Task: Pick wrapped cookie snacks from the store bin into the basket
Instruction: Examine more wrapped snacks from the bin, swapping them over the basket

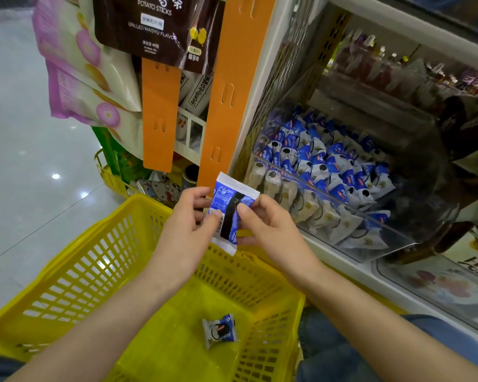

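A blue and white wrapped cookie snack [230, 205] is held upright over the far rim of the yellow basket [75, 274], its back seam facing me. My left hand [189, 230] pinches its left edge and my right hand [268, 224] pinches its right edge. Another wrapped cookie snack [220, 330] lies on the basket floor. To the right, the clear store bin [392, 232] holds several more of the same blue and white packs [323, 166].
An orange hanging strip [229, 86] and a white shelf post stand just behind the held pack. Snack bags hang at upper left, including a brown potato sticks bag [155, 26]. A second yellow basket [113, 177] sits on the floor beyond. My knee in jeans [342, 351] is beside the basket.
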`<act>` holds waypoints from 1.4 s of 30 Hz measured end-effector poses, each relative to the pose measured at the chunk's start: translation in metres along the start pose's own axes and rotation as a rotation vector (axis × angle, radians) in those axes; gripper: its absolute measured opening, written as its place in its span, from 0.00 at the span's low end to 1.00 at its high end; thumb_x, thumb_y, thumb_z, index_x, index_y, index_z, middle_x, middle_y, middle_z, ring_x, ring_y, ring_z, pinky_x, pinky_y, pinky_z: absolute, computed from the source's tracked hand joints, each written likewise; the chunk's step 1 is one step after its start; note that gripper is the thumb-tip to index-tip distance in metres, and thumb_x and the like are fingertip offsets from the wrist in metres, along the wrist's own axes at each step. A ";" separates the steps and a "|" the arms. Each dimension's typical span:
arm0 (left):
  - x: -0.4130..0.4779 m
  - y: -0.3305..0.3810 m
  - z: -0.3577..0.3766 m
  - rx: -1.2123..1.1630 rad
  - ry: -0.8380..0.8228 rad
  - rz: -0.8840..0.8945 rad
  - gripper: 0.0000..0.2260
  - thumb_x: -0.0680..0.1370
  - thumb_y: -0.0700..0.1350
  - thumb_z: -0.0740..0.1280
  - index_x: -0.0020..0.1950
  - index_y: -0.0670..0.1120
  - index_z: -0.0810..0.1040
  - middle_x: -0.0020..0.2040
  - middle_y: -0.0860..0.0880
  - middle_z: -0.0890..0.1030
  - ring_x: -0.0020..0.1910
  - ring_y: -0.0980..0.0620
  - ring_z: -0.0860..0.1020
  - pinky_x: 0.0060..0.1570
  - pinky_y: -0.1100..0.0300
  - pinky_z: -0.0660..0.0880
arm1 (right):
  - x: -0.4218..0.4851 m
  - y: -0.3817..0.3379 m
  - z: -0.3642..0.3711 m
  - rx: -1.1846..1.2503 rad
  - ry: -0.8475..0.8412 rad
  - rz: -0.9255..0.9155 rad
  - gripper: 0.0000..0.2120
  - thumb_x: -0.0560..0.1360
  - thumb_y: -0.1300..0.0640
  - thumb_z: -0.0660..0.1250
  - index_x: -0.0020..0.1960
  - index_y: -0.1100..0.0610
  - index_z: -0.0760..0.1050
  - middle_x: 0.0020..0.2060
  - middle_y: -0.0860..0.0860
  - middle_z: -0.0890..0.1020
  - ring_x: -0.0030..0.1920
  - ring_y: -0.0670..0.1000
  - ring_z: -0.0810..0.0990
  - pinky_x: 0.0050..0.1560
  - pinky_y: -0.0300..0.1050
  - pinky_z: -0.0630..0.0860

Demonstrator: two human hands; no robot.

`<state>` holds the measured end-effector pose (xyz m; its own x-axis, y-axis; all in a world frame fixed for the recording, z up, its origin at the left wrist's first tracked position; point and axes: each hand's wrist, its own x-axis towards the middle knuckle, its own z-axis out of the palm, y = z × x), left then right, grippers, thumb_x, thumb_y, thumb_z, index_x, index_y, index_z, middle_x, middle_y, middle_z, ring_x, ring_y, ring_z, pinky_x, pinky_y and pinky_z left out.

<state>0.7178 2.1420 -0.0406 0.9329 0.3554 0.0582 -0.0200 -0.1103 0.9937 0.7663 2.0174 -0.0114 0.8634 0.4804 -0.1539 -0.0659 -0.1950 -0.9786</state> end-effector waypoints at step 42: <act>0.010 0.031 0.010 -0.266 -0.259 -0.122 0.10 0.76 0.47 0.64 0.55 0.50 0.79 0.50 0.54 0.84 0.51 0.57 0.81 0.53 0.60 0.75 | -0.005 -0.036 -0.038 -0.049 0.041 -0.158 0.07 0.72 0.66 0.67 0.46 0.56 0.77 0.38 0.50 0.81 0.34 0.42 0.78 0.36 0.34 0.77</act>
<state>0.7299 2.1331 -0.0097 0.9934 0.1012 -0.0540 0.0356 0.1750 0.9839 0.7836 1.9891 0.0295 0.8811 0.4729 0.0077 0.0954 -0.1617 -0.9822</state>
